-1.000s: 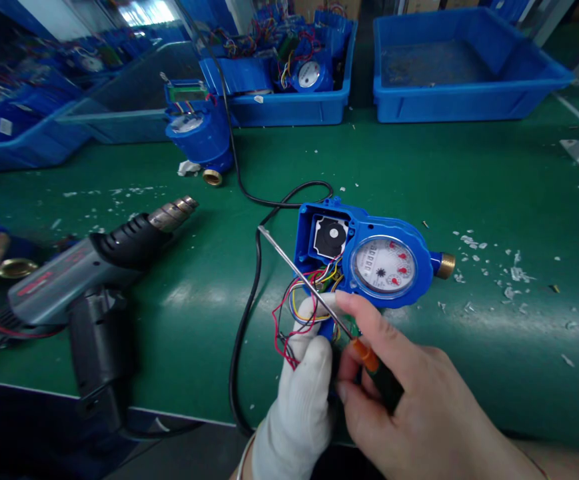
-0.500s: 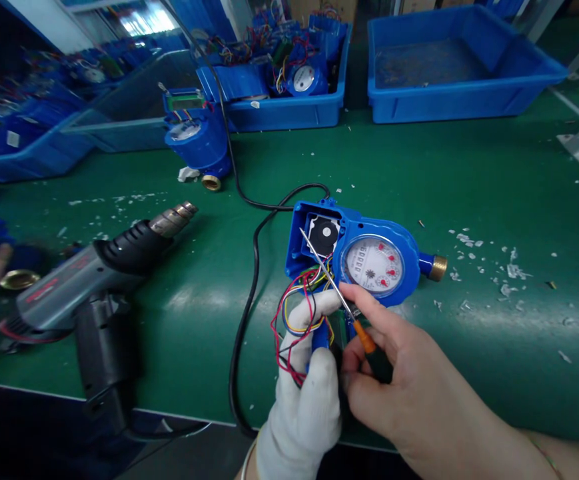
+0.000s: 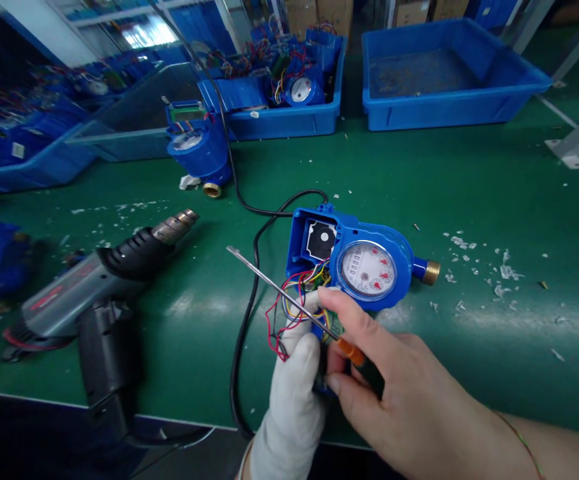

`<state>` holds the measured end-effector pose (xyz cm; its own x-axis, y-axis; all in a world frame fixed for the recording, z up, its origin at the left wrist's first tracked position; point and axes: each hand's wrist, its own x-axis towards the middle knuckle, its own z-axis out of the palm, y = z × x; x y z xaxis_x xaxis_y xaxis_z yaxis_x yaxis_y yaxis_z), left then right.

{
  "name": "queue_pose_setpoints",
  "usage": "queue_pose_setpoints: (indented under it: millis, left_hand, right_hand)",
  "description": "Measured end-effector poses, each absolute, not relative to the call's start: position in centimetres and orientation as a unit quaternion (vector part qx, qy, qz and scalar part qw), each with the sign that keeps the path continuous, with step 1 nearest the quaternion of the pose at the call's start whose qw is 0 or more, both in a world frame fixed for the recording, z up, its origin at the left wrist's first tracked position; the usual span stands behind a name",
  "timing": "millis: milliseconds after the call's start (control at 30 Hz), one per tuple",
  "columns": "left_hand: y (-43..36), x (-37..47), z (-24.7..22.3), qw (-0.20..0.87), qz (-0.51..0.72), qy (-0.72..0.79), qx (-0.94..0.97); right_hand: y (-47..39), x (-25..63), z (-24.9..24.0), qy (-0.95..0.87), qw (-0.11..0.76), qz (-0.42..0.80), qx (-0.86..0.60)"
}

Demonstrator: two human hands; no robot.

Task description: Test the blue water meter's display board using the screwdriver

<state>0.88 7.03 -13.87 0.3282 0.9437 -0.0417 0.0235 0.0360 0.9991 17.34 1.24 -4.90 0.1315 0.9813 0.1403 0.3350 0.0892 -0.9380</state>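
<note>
A blue water meter with a white dial and brass end lies on the green table, its cover off and coloured wires spilling out. My left hand, in a white glove, grips the small part at the end of those wires, just in front of the meter. In my bare right hand I hold a screwdriver by its orange and green handle. Its thin shaft points up and to the left, with the tip over bare table left of the meter.
A grey heat gun lies at the left, its black cable looping past the meter. Another blue meter stands further back. Blue bins line the far edge, one filled with meters. White scraps litter the table on the right.
The screwdriver tip has swung left, away from the meter's open compartment, and now points over the table. A hand seen at the left edge earlier is gone.
</note>
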Motion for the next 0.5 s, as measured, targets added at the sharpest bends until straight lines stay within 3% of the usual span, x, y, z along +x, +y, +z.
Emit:
queue_pose_setpoints:
  millis: [200, 500]
  left_hand:
    - [6.6, 0.5, -14.2, 0.597, 0.414, 0.424, 0.541]
    - [7.5, 4.2, -10.0, 0.692, 0.413, 0.416, 0.422]
  right_hand:
    - [1.1, 16.8, -4.8, -0.495, 0.481, 0.382, -0.614]
    - [1.0, 17.4, -4.8, -0.5, 0.472, 0.393, -0.61]
